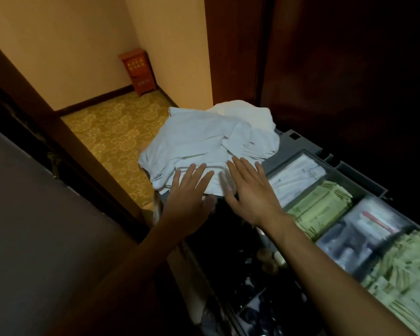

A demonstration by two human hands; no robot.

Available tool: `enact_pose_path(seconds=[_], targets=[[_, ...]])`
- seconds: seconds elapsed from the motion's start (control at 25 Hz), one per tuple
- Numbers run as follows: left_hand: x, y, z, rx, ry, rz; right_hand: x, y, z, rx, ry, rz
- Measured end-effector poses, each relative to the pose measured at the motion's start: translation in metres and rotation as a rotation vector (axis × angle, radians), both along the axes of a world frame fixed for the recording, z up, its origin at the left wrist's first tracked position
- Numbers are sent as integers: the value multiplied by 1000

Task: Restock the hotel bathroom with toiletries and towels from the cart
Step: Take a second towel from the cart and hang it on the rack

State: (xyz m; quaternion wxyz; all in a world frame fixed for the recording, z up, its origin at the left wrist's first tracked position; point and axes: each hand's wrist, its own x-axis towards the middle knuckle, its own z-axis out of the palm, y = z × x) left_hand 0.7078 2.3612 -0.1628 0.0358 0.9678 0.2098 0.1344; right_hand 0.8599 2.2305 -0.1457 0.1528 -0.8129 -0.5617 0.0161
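Nearby, green packets [321, 209] fill the cart [301, 141] beside rumpled towels [204, 141].

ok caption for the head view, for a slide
Left hand and right hand, both open, at the white towels on the cart.

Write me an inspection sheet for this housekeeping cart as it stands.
Surface: cart tray, grey, split into compartments.
Job's things: white towels heaped loosely at the far end; white packets, green packets and clear-wrapped toiletries in separate compartments.
Clutter: small round jars in a dark near compartment, blurred.
Hands: left hand and right hand both open, fingers straight, over the heap's near edge; contact unclear.
Cables: nothing seen.
Surroundings: patterned carpet, small red cabinet in the corner, dark wood door frame.
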Motion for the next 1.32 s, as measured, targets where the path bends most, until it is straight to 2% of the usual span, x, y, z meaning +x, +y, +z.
enact_pose_path(seconds=[0.16,0.28,0.44,0.72,0.84,0.92,1.12,1.32], targets=[[12,70,-5,46,-62,-35,11,61,0,-63,27,-4],[28,117,1,97,-137,-51,19,101,9,-42,78,10],[58,174,18,70,-155,3,37,153,25,-16,87,-9],[90,237,21,-90,-43,20,69,221,23,-133,-58,51],[98,244,23,-243,-69,59,76,235,17,-185,-18,29],[103,247,23,-273,-32,94,76,239,14,-209,26,10],[117,251,33,-439,67,205,74,235,15,-148,64,-5],[114,241,30,-568,-88,85,71,222,32,-146,87,30]])
